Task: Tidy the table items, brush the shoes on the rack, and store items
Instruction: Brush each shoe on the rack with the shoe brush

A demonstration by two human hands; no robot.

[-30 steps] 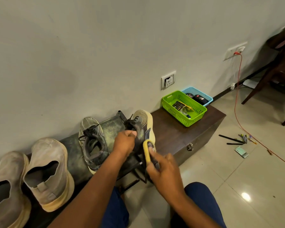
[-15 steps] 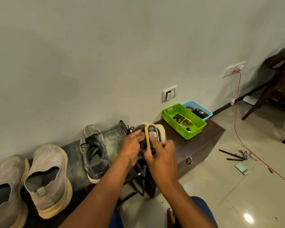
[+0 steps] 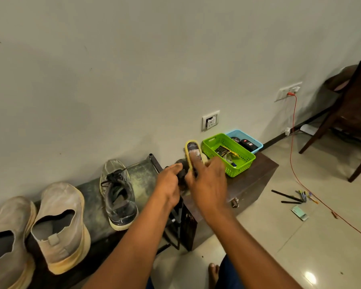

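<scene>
Since a moment ago, the right hand (image 3: 208, 184) has lifted the yellow brush (image 3: 193, 152) higher, its tip now beside the green basket (image 3: 227, 153). Its fingers wrap the brush handle. Left hand (image 3: 169, 184) fingers grip the dark shoe (image 3: 181, 171), held just above the rack (image 3: 142, 174) beside the worktop (image 3: 254, 178).

Shoes (image 3: 118, 193) sit left of the baskets (image 3: 227, 153), probably on separate surfaces.
</scene>
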